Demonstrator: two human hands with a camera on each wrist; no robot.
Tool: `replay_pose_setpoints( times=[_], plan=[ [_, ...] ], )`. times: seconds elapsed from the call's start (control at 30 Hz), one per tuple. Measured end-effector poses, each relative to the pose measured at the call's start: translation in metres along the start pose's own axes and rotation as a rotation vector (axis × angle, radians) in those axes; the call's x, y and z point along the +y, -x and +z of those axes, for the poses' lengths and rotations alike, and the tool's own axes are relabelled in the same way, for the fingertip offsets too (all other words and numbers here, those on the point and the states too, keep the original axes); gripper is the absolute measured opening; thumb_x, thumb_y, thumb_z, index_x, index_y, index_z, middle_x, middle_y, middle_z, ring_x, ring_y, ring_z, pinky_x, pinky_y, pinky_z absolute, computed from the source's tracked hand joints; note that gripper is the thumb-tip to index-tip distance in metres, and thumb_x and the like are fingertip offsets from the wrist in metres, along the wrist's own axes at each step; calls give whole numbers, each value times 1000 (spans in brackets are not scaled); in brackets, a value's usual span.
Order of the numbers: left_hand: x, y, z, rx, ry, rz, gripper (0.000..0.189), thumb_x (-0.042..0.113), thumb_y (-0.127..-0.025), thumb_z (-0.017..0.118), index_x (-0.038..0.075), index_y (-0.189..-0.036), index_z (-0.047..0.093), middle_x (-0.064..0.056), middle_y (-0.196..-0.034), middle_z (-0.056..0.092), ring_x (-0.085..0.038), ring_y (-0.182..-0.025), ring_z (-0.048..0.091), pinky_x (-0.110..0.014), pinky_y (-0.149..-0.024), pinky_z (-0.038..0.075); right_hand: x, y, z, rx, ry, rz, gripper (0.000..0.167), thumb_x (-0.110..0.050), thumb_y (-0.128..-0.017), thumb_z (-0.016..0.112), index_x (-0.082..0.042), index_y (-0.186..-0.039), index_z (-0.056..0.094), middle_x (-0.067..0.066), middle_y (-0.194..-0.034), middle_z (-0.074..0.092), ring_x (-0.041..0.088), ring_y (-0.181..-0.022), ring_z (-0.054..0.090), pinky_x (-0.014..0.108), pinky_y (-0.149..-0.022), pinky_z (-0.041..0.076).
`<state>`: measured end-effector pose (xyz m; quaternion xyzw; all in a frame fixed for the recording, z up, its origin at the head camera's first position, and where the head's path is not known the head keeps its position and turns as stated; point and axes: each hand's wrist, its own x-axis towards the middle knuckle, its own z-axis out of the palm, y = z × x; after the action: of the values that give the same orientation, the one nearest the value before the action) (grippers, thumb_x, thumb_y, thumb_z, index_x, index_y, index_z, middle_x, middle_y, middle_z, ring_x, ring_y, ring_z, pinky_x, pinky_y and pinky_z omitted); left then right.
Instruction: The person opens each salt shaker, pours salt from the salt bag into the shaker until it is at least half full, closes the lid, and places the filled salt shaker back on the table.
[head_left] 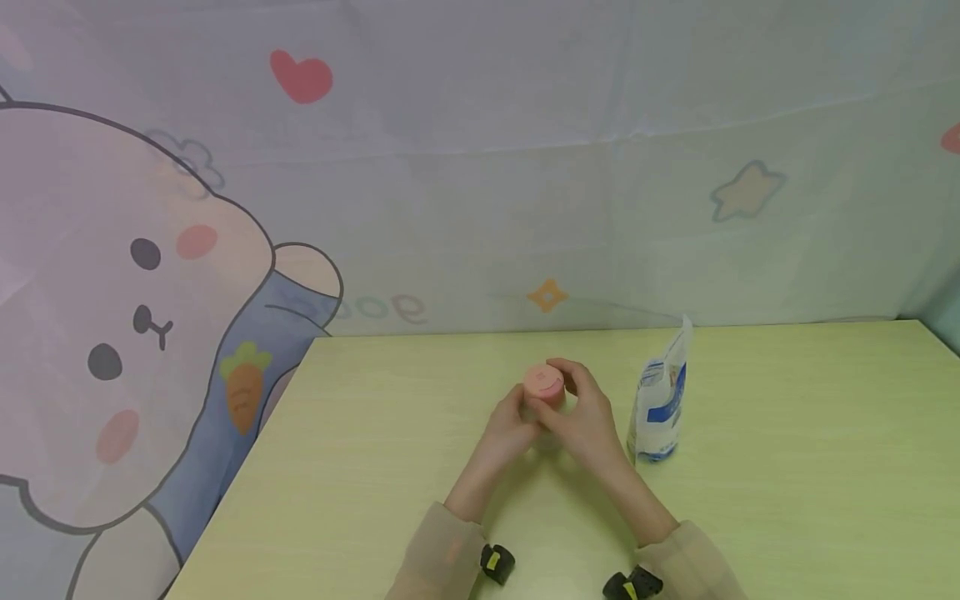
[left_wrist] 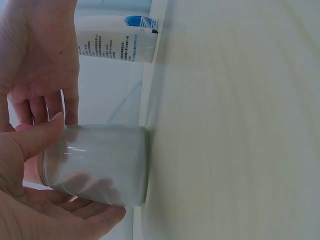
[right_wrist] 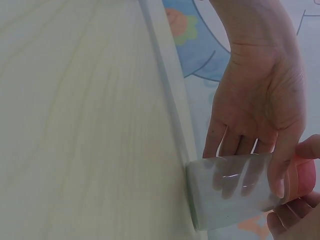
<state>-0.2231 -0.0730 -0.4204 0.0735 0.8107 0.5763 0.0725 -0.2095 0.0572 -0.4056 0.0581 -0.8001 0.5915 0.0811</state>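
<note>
A clear jar (left_wrist: 107, 157) with a pink lid (head_left: 543, 381) stands upright on the table, its base at the tabletop in both wrist views. My left hand (head_left: 507, 429) grips the jar's see-through body, thumb in front and fingers round the far side. With thumb and fingers my right hand (head_left: 589, 415) holds the lid from the right. In the right wrist view, fingers of the left hand (right_wrist: 255, 100) show through the jar wall. Nothing shows inside the jar besides those fingers.
A white and blue packet (head_left: 660, 408) stands upright on the table just right of my right forearm. The light wooden table (head_left: 795, 467) ends at a cloth backdrop (head_left: 480, 217) printed with a cartoon animal. Black wrist cameras (head_left: 497, 563) sit by both sleeves.
</note>
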Motion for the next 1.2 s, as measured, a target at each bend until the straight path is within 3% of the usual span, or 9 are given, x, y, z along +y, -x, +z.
replay_pose_setpoints(
  times=[0.3,0.6,1.2],
  plan=[
    [0,0,0,-1,6,10,49,7,-82,64,-2,-128,50,-22,-138,52,-36,-132,44,-60,-109,34,-1,0,-1,-5,15,10,62,-18,-83,75,-7,-136,46,13,-142,49,34,-133,44,51,-112,36],
    [0,0,0,7,-12,-9,50,11,-82,67,0,-128,51,-21,-138,52,-36,-132,45,-61,-109,34,-1,0,-1,36,15,23,62,-21,-79,80,-7,-131,50,13,-131,55,29,-119,50,49,-103,42],
    [0,1,0,9,-17,-19,55,10,-82,65,-1,-133,48,-21,-142,49,-38,-136,40,-62,-111,31,-1,-1,-4,-22,51,7,67,-23,-82,77,-9,-139,45,13,-140,51,31,-128,46,53,-107,39]
  ],
)
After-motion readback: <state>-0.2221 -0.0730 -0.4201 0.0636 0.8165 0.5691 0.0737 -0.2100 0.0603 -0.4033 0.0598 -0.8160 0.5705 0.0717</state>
